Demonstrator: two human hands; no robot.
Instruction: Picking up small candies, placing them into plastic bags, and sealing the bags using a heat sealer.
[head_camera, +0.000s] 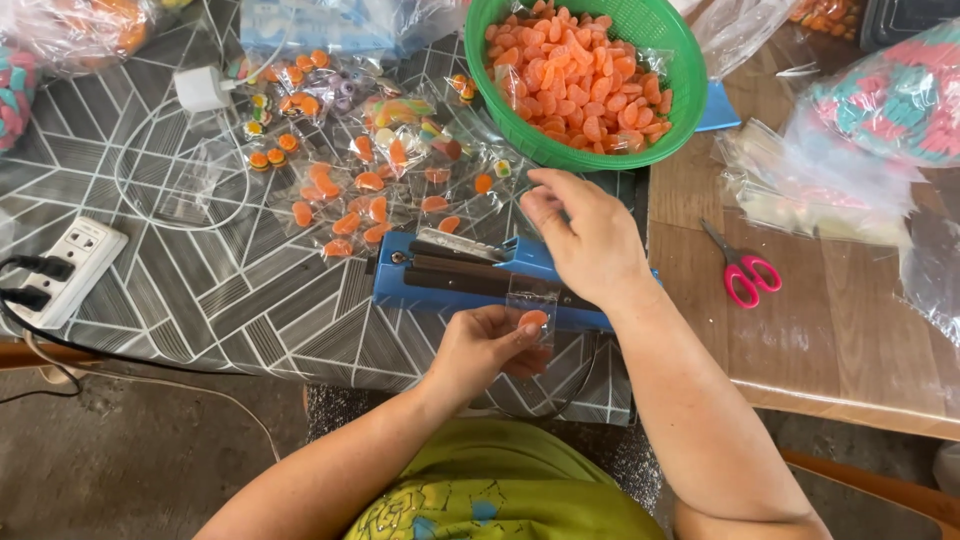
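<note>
A small clear bag (532, 305) with one orange candy (533, 319) inside is hanging just over the near edge of the tabletop (200, 290), and the left hand (485, 345) is grasping it, its fingers pinching the bag's lower part around the candy. The right hand (585, 235) is hovering just above and beyond the bag, over the blue heat sealer (450, 275); its fingers are bunching together at the tips, though whether they are gripping anything is hard to tell from this angle. The sealer is lying close to the tabletop's near edge, its bar running left to right beneath both hands. Beyond it, filled candy packets (350, 200) are spreading across the patterned cover toward the far edge. A green basket (600, 150) heaped with orange candies is sitting at the far edge, just past the right hand. Red-handled scissors (745, 272) are lying on the bare wood toward the right edge, near loose clear bags (820, 190). A white power strip (65, 270) is resting by the left edge.
</note>
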